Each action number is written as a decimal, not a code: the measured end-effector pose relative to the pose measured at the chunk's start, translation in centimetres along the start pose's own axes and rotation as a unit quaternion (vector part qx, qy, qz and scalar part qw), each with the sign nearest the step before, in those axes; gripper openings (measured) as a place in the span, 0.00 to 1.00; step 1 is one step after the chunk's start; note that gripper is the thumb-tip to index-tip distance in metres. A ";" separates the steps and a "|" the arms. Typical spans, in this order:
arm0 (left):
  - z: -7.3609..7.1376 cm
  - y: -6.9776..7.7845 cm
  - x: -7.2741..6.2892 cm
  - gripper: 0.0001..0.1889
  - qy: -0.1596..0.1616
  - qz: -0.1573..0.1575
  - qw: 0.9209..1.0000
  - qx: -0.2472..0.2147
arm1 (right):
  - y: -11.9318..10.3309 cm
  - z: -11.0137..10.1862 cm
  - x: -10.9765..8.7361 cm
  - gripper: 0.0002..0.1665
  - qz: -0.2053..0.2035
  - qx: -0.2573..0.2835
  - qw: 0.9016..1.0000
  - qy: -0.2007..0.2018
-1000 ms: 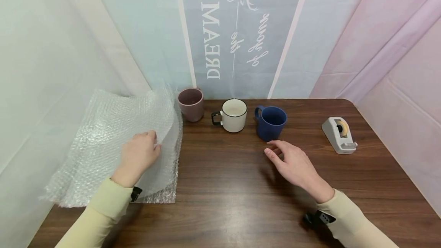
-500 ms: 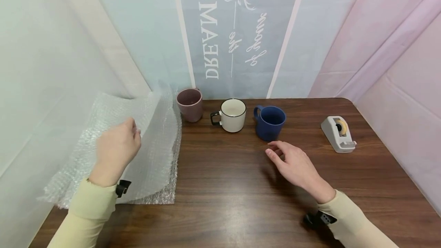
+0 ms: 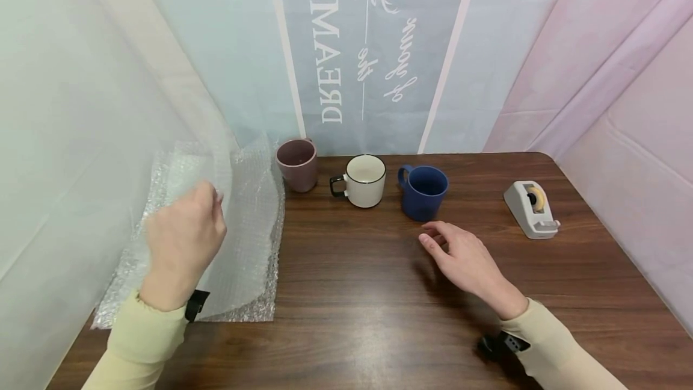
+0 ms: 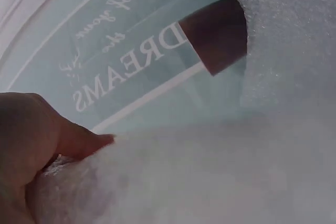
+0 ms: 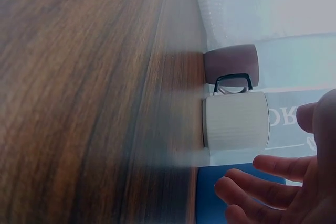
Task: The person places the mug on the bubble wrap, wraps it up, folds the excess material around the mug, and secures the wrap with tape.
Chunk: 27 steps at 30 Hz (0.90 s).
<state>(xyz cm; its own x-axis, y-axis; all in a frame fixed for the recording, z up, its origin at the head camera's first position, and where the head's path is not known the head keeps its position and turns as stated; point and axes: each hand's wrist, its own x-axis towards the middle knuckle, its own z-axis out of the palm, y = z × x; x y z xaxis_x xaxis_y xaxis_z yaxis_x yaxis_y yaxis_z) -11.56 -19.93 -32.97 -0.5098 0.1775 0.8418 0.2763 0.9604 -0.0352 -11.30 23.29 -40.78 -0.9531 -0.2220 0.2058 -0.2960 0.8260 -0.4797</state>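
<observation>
At the left, clear bubble wrap sheets lie on the table. My left hand is raised over them and pinches the top sheet. In the left wrist view that lifted sheet hangs from between thumb and curled fingers, filling the lower part. My right hand hovers over the wood, fingers loosely bent and holding nothing, just in front of a blue mug. The right wrist view has its fingers overlapping the blue mug. A white mug with black rim and handle and a mauve cup stand upright farther left.
A white tape dispenser with a yellowish roll stands on the right of the dark wood table. Behind the mugs hangs a printed curtain; pale fabric closes off the left side, near the bubble wrap.
My left hand has moved left and lifted with the top bubble wrap sheet, which now curls up off the pile. My right hand has stayed near the blue mug.
</observation>
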 end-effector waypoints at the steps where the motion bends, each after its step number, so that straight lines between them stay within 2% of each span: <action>1: 0.0 0.2 0.0 0.21 0.004 0.009 1.000 -0.002 | 0.0 0.0 0.0 0.27 0.000 0.000 1.000 0.000; 6: -0.5 1.1 0.2 0.21 0.022 0.063 0.997 -0.025 | 0.0 0.0 0.0 0.27 0.001 -0.002 1.000 0.001; 11: -0.8 2.3 0.6 0.15 0.062 0.145 0.985 -0.076 | 0.0 -0.1 0.0 0.27 0.003 -0.005 1.000 0.001; 14: -1.0 3.1 0.9 0.15 0.071 0.185 0.973 -0.116 | -0.1 -0.1 0.0 0.25 0.004 -0.003 1.000 -0.002; 19: -1.6 4.2 1.3 0.15 0.068 0.247 0.952 -0.167 | -0.2 -0.2 0.0 0.24 0.005 -0.003 1.000 -0.004; 23: -1.7 4.7 1.3 0.16 0.042 0.307 0.931 -0.195 | -0.3 -0.4 0.0 0.25 0.003 -0.004 1.000 0.001; 27: -1.6 5.1 0.9 0.15 0.005 0.368 0.905 -0.215 | -0.4 -0.6 0.1 0.24 0.001 0.000 1.000 0.003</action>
<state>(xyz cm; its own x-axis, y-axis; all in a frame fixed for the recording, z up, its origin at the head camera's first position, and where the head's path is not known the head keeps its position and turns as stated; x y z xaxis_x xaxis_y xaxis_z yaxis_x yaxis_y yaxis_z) -9.33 -15.19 -31.56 -0.0517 0.7306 0.6809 0.8299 0.4106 -0.3776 -11.21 23.21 -40.10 -0.9534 -0.2162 0.2102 -0.2933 0.8267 -0.4801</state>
